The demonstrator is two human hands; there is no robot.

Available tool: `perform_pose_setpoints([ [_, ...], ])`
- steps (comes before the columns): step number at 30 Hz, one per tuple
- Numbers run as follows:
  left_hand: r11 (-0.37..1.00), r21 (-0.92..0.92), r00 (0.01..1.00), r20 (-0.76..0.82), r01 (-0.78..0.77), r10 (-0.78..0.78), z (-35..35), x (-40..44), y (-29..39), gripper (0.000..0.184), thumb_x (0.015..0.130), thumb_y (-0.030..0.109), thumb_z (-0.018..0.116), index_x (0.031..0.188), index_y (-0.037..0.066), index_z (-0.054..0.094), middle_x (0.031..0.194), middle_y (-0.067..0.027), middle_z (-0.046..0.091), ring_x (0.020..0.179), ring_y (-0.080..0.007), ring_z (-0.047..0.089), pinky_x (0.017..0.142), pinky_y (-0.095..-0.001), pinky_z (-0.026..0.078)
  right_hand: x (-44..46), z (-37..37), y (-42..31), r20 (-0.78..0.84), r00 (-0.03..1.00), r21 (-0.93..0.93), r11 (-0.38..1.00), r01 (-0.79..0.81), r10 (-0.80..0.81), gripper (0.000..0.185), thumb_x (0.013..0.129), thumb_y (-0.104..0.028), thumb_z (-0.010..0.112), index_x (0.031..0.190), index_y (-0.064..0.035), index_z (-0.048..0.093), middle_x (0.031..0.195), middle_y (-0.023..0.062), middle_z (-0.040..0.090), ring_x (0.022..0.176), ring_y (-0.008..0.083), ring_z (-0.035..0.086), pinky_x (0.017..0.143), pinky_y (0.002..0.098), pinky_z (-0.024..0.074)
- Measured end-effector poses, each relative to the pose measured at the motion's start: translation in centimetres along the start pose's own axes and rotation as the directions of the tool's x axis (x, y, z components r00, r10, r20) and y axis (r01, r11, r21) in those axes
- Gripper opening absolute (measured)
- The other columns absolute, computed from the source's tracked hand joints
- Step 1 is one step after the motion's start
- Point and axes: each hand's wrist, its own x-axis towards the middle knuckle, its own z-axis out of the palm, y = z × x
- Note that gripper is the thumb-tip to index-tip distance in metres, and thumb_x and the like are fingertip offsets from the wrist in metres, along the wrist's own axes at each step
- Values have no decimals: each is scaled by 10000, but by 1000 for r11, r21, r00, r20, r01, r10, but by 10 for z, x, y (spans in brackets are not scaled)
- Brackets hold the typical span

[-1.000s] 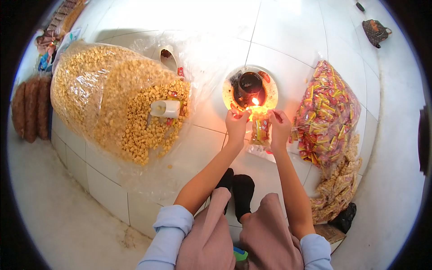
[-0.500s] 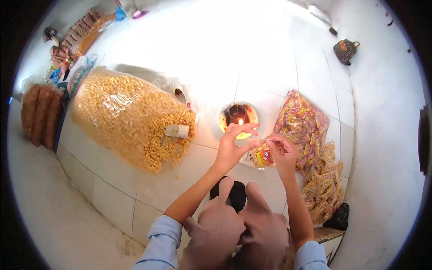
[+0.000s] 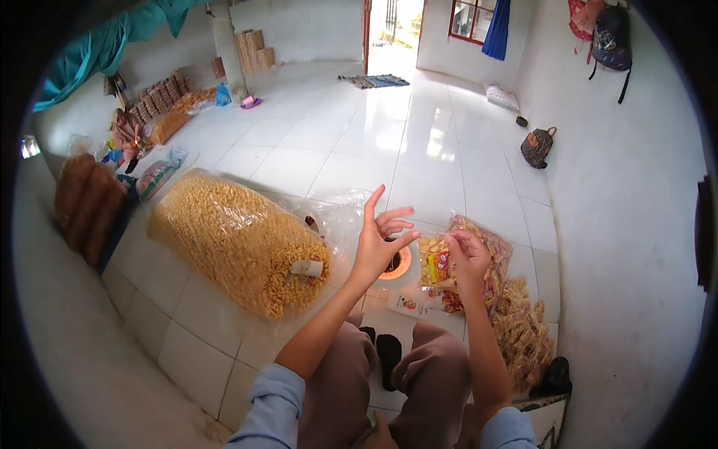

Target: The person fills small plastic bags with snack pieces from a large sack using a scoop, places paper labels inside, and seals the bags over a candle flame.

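My right hand (image 3: 470, 256) pinches the top edge of a small clear snack packet (image 3: 430, 273) that has a red and yellow sachet inside. My left hand (image 3: 374, 247) is open, its fingers spread, with the thumb tip close to the packet's upper left corner; whether they touch I cannot tell. Behind that hand stands a round dish (image 3: 404, 268) with a dark middle, partly hidden. A large clear sack of yellow snack pieces (image 3: 217, 224) lies open on the left, a white scoop (image 3: 307, 268) resting in its mouth. To the right is a bag of colourful sachets (image 3: 490, 247).
Filled packets (image 3: 520, 322) are heaped at the right, beside a black bag (image 3: 555, 374). A white printed packet (image 3: 407, 304) lies on the tiles before my feet. Brown sacks (image 3: 88, 202) stand at the far left. Another person (image 3: 129, 135) sits in the back left.
The view has tilted up, showing the doorway and far wall. My left hand has moved apart from my right, and the packet now hangs upright from the right hand. The dish's flame no longer shows.
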Motion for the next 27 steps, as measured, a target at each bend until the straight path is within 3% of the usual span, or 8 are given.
perform_pose_setpoints([
  [4,971,154,981,42,182,-190,-3,1,2,231,761,15,644,983,0,582,811,-66,638,768,-59,577,699,-182,451,0,2,1,-5,1000,104,995,-5,6,77,794,18,592,869,37,582,816,37,597,760,75,557,679,200,458],
  [9,994,-24,975,-194,105,-108,6,-7,-9,156,760,43,644,915,44,625,786,-20,636,711,-65,551,609,-176,422,-4,9,7,-42,999,73,997,-14,17,81,797,8,594,872,36,580,825,33,595,762,76,559,681,201,457],
  [12,976,208,978,-210,56,-11,3,-10,-28,171,766,78,640,936,70,627,784,15,620,717,-62,514,610,-188,404,-7,7,17,-73,996,54,998,-45,49,83,797,2,597,872,34,582,815,30,596,756,74,559,675,197,456],
  [15,973,218,993,72,80,-97,2,-11,-44,183,766,126,649,943,86,632,776,39,596,733,-61,493,630,-200,397,-12,2,26,-48,997,52,997,-58,61,83,800,-9,596,873,31,583,811,29,595,749,70,556,676,194,454],
  [20,982,153,953,-298,107,-58,-3,-2,-45,137,790,128,637,875,26,605,789,-21,602,687,-41,518,644,-182,403,-8,-16,35,-176,981,104,992,-70,87,89,795,-25,610,868,20,586,799,22,592,736,59,543,684,187,438],
  [21,980,157,956,-283,121,-73,5,-4,-42,137,790,128,637,875,26,605,789,-21,602,687,-41,518,644,-182,403,-8,-18,34,-196,976,105,992,-77,96,89,795,-25,610,868,20,586,799,22,592,736,59,543,684,187,438],
  [23,957,52,955,75,284,-288,26,-10,-38,144,793,146,642,858,28,590,735,-13,588,668,-41,518,615,-176,391,-5,-22,30,-199,973,100,990,-98,117,95,794,-30,615,870,18,586,795,17,589,732,54,537,665,182,429],
  [27,949,-84,950,-55,303,-308,40,-9,-46,101,852,144,553,840,44,553,694,6,536,639,-58,509,601,-183,397,0,-36,23,-205,976,58,996,-61,72,103,826,-61,574,894,16,571,817,37,597,758,65,533,691,189,421],
])
